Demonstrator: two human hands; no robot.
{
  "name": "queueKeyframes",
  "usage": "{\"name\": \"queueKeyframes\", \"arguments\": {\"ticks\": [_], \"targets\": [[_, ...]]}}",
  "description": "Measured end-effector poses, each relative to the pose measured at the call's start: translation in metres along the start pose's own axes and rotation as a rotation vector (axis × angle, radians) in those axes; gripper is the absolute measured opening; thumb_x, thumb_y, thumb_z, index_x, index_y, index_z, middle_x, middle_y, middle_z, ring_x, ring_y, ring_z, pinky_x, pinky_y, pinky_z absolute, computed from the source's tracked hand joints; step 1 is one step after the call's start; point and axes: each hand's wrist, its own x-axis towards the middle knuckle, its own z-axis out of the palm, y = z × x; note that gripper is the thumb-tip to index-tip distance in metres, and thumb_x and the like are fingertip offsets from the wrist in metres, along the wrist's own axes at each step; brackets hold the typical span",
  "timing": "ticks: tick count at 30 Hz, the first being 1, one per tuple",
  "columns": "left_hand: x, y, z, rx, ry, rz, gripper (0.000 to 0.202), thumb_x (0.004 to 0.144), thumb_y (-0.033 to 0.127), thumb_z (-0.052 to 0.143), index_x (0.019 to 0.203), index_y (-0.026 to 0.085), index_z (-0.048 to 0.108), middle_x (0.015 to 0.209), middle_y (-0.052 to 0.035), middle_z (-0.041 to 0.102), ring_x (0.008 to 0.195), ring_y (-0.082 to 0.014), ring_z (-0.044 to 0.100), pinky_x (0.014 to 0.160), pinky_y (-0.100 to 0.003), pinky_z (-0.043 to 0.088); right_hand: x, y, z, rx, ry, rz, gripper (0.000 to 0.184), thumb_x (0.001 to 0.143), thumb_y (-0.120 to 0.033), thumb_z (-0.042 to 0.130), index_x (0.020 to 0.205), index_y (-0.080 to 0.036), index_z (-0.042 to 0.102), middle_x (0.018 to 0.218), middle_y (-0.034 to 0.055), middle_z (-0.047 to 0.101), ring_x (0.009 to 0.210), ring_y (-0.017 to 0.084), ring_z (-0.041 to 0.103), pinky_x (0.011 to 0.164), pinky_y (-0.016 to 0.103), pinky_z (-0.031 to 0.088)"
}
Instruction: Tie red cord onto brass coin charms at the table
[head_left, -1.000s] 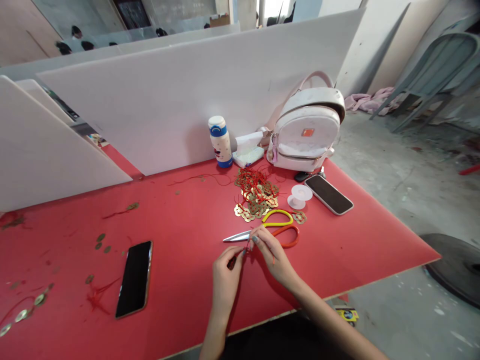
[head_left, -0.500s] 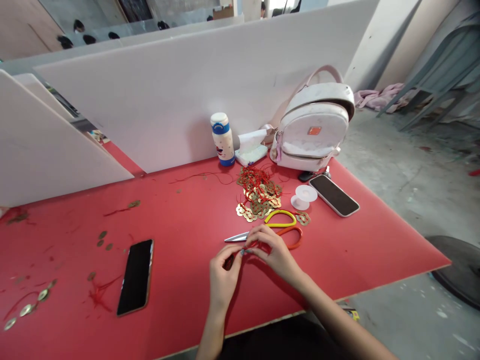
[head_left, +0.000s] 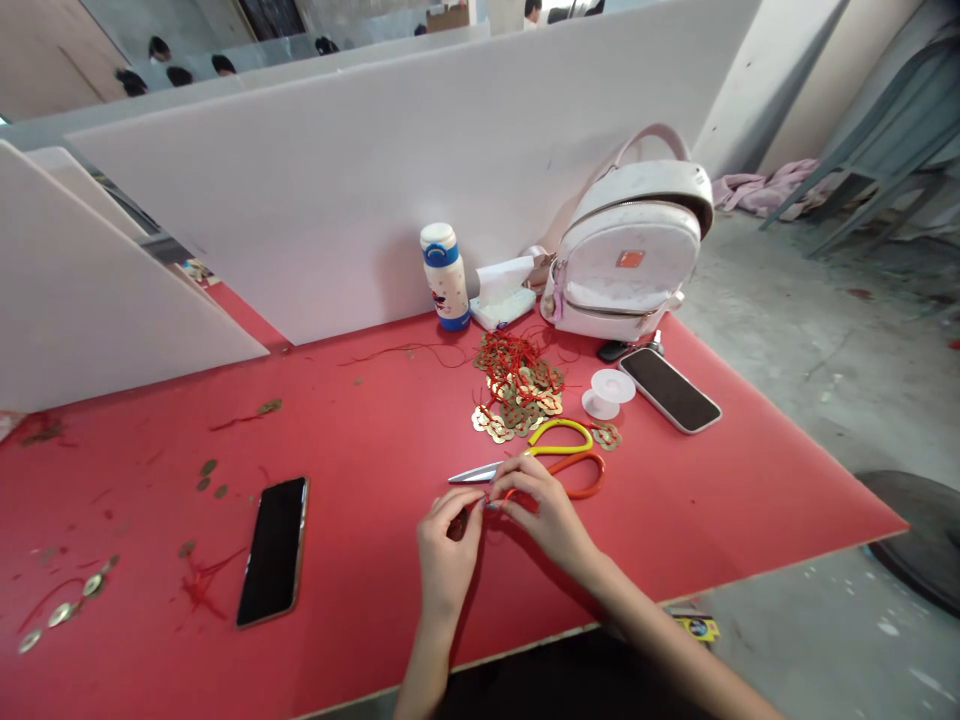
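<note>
Above the red table [head_left: 360, 590], my left hand [head_left: 448, 540] and my right hand [head_left: 541, 508] meet fingertip to fingertip. Both are closed in a pinch on a thin red cord [head_left: 511, 493], most of which the fingers cover. Something dark shows in the curl of my left hand, too hidden to name. Scissors [head_left: 561, 437] with one yellow and one red handle lie just behind my right hand, their blades pointing left. Beyond them is a pile of brass-coloured coins [head_left: 525, 400] tied with red cord.
A white spool [head_left: 607, 393], a white-edged phone [head_left: 670, 390] and a backpack [head_left: 626, 250] are at the right. A bottle [head_left: 445, 280] and a tissue pack [head_left: 502, 300] stand by the white partition [head_left: 337, 200]. Another phone [head_left: 274, 550] and loose coins [head_left: 60, 614] lie left.
The view has shifted very slightly. My two hands stay pinched together in nearly the same spot, with the right one a touch lower. Nothing on the table has been moved.
</note>
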Motion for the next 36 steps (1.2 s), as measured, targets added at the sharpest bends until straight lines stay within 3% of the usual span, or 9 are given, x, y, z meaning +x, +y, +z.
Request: {"name": "queueKeyframes", "arguments": {"ticks": [4,13,19,24,36], "targets": [[0.0,0.0,-0.003,-0.001,-0.056,0.001,0.014,0.084,0.023,0.06,0.083,0.019,0.074,0.085,-0.0064,0.075,0.079,-0.0212,0.069,0.074,-0.031,0.053,0.001,0.0,-0.004,-0.012,-0.019,-0.025,0.007,0.089,-0.02,0.065,0.083,-0.023,0.068,0.094,0.0052,0.061,0.091,0.022,0.059,0.083,0.036,0.047],[0.0,0.007,-0.011,0.01,-0.176,0.0,0.017,0.086,0.025,0.059,0.08,0.021,0.074,0.083,-0.0057,0.076,0.079,-0.0223,0.069,0.09,-0.038,0.049,0.001,-0.001,-0.009,-0.014,-0.069,-0.038,0.003,0.084,-0.023,0.072,0.083,-0.023,0.07,0.092,0.0042,0.06,0.09,0.022,0.059,0.083,0.036,0.047],[-0.004,0.007,-0.013,0.03,-0.236,-0.014,0.018,0.086,0.026,0.058,0.079,0.022,0.074,0.084,-0.0051,0.076,0.08,-0.0227,0.069,0.101,-0.044,0.042,0.0,0.002,-0.013,0.033,-0.126,0.035,0.013,0.083,-0.032,0.074,0.077,-0.021,0.072,0.086,0.004,0.061,0.085,0.021,0.059,0.08,0.035,0.048],[-0.01,0.007,-0.014,-0.007,-0.286,-0.006,0.018,0.086,0.024,0.058,0.08,0.022,0.075,0.086,-0.0061,0.077,0.083,-0.023,0.07,0.096,-0.04,0.047,-0.005,0.004,-0.013,0.131,-0.157,0.106,0.022,0.079,-0.039,0.076,0.071,-0.019,0.072,0.079,0.0032,0.062,0.075,0.018,0.059,0.071,0.032,0.048],[-0.026,0.005,-0.016,-0.027,-0.255,0.015,0.018,0.085,0.023,0.059,0.083,0.022,0.077,0.09,-0.007,0.077,0.086,-0.0232,0.071,0.089,-0.038,0.052,-0.021,0.002,-0.009,0.324,-0.189,0.244,0.029,0.074,-0.043,0.078,0.069,-0.016,0.068,0.073,0.0018,0.062,0.063,0.014,0.058,0.058,0.027,0.048]]}}
